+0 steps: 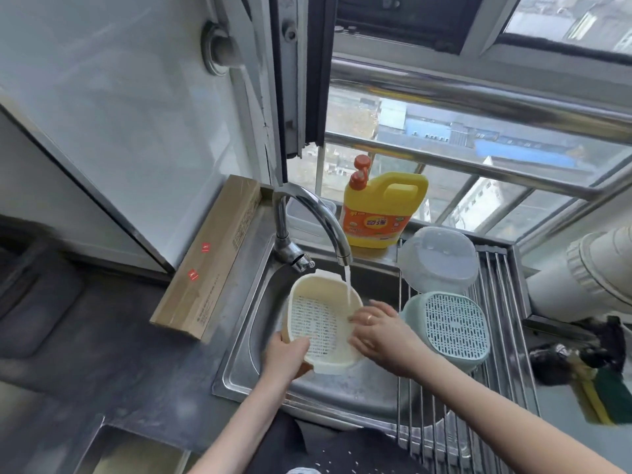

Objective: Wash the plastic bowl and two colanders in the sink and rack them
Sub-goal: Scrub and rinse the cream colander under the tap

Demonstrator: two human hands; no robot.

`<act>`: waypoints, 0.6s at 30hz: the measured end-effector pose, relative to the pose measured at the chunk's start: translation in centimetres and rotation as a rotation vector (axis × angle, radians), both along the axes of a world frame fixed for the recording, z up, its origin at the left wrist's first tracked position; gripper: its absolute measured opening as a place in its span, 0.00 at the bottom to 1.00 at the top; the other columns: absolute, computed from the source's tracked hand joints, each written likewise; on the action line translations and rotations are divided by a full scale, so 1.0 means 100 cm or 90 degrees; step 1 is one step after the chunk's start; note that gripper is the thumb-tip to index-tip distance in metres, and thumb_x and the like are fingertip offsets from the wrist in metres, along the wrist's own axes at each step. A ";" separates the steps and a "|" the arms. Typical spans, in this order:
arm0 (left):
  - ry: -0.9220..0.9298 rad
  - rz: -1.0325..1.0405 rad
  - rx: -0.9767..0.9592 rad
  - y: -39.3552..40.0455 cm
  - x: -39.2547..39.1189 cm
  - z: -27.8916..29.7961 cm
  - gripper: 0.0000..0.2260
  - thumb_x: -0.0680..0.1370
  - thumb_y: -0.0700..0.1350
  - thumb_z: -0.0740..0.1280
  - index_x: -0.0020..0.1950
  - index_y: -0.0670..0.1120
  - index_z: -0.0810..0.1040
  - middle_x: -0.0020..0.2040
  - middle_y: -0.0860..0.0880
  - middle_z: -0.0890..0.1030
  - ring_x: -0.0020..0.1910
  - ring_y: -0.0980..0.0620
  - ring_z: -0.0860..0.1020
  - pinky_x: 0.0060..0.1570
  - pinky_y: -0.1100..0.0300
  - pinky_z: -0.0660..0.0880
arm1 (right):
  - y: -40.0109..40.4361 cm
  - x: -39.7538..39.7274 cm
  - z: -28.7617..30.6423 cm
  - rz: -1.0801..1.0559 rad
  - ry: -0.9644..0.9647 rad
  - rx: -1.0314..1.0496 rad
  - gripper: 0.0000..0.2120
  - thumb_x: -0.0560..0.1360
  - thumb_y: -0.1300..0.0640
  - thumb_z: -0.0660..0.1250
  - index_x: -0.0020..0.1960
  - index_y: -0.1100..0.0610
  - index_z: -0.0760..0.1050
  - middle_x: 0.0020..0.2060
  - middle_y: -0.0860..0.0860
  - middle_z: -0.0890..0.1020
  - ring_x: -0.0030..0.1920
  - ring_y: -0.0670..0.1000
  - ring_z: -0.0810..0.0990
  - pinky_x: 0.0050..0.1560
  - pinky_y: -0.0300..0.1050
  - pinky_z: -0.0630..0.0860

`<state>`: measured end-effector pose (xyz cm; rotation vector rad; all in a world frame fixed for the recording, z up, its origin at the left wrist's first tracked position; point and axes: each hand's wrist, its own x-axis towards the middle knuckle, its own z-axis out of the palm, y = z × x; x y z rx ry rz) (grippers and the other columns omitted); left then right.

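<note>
Dark grey countertop (pixel 113 364) wraps the left side of a steel sink (pixel 342 391), and a roll-up rack (pixel 506 381) of metal rods covers the sink's right part. Nearest the camera, 2 bare forearms reach in over the basin. Left hand (pixel 285 350) grips the near left rim of the cream colander (pixel 323 323), thumb over the edge and fingers curled beneath it, holding it tilted above the basin with its perforated floor facing up and toward the viewer. Right hand (pixel 376 328) lies against the colander's right rim with its fingers nearly straight and spread (a ring shows on 1 finger); whether the thumb hooks the rim cannot be told. Water (pixel 348 285) runs from the curved faucet (pixel 318 217) onto the colander's far right inner wall. Just right of that hand, a pale green colander (pixel 451 326) sits upside down on the rack, and behind it a translucent plastic bowl (pixel 439 260) rests inverted, touching it. Along the sink's left edge lies a long cardboard box (pixel 208 258). Farther back, on the window ledge, stands a yellow detergent jug (pixel 383 210) with an orange pump. A green and yellow sponge (pixel 605 398) lies at the far right.
</note>
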<state>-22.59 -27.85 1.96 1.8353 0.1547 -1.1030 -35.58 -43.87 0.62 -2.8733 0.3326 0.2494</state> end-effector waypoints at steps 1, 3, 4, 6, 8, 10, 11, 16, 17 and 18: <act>-0.004 -0.004 0.001 0.000 0.004 0.000 0.10 0.63 0.43 0.64 0.43 0.46 0.74 0.41 0.48 0.80 0.38 0.48 0.80 0.44 0.52 0.82 | 0.004 -0.004 -0.003 -0.098 -0.091 -0.011 0.18 0.76 0.44 0.55 0.46 0.52 0.80 0.57 0.49 0.80 0.61 0.53 0.76 0.67 0.52 0.64; 0.015 -0.021 -0.003 0.000 0.011 0.001 0.08 0.65 0.42 0.65 0.44 0.44 0.74 0.42 0.47 0.80 0.40 0.47 0.80 0.46 0.50 0.82 | 0.018 -0.007 -0.008 -0.318 -0.185 0.033 0.13 0.74 0.48 0.64 0.54 0.54 0.76 0.57 0.52 0.77 0.57 0.54 0.76 0.57 0.51 0.73; 0.051 -0.027 -0.016 0.000 0.014 0.003 0.06 0.69 0.39 0.64 0.45 0.43 0.75 0.43 0.45 0.81 0.41 0.46 0.81 0.44 0.51 0.82 | 0.025 -0.005 -0.006 -0.429 -0.161 0.136 0.17 0.73 0.49 0.67 0.58 0.55 0.71 0.56 0.52 0.76 0.55 0.53 0.77 0.53 0.49 0.76; 0.141 -0.041 -0.055 0.000 0.018 0.006 0.08 0.73 0.35 0.61 0.50 0.38 0.75 0.47 0.39 0.83 0.42 0.44 0.82 0.43 0.52 0.83 | 0.038 0.005 0.001 -0.614 -0.063 0.435 0.21 0.75 0.48 0.66 0.61 0.55 0.63 0.51 0.52 0.77 0.43 0.52 0.81 0.40 0.47 0.79; 0.170 -0.069 -0.065 0.000 0.022 0.005 0.12 0.72 0.35 0.61 0.55 0.37 0.74 0.50 0.37 0.83 0.44 0.42 0.83 0.45 0.51 0.82 | 0.043 0.009 0.008 -0.687 -0.017 0.602 0.15 0.78 0.52 0.60 0.61 0.55 0.63 0.45 0.54 0.80 0.28 0.52 0.80 0.25 0.42 0.74; 0.163 -0.111 -0.056 -0.002 0.025 0.000 0.13 0.72 0.35 0.61 0.57 0.39 0.74 0.50 0.39 0.83 0.43 0.44 0.83 0.45 0.53 0.82 | 0.043 0.009 0.014 -0.691 -0.061 0.611 0.11 0.78 0.59 0.56 0.59 0.57 0.67 0.36 0.55 0.80 0.22 0.50 0.75 0.21 0.41 0.69; 0.153 -0.132 -0.051 -0.003 0.025 -0.003 0.13 0.73 0.35 0.61 0.57 0.40 0.74 0.48 0.40 0.84 0.40 0.45 0.83 0.43 0.54 0.82 | 0.040 0.009 0.017 -0.696 -0.095 0.590 0.11 0.78 0.60 0.55 0.58 0.58 0.69 0.34 0.55 0.79 0.21 0.48 0.73 0.21 0.41 0.69; 0.049 -0.153 -0.026 -0.013 0.019 -0.013 0.16 0.73 0.33 0.63 0.58 0.46 0.71 0.51 0.43 0.80 0.37 0.46 0.83 0.38 0.51 0.83 | 0.031 0.013 0.030 -0.598 -0.221 0.323 0.17 0.78 0.57 0.57 0.65 0.47 0.72 0.44 0.49 0.83 0.34 0.51 0.81 0.36 0.51 0.81; 0.054 -0.147 -0.026 -0.016 0.020 -0.016 0.17 0.72 0.32 0.63 0.58 0.46 0.71 0.54 0.42 0.79 0.39 0.44 0.83 0.39 0.49 0.82 | 0.033 0.015 0.031 -0.579 -0.223 0.291 0.21 0.77 0.56 0.58 0.69 0.43 0.68 0.44 0.50 0.84 0.36 0.53 0.82 0.38 0.53 0.81; 0.056 -0.149 -0.022 -0.019 0.021 -0.018 0.18 0.71 0.31 0.63 0.58 0.46 0.72 0.55 0.41 0.79 0.42 0.42 0.83 0.39 0.47 0.82 | 0.034 0.017 0.030 -0.571 -0.221 0.273 0.25 0.76 0.55 0.58 0.72 0.42 0.64 0.43 0.51 0.84 0.37 0.53 0.82 0.39 0.53 0.81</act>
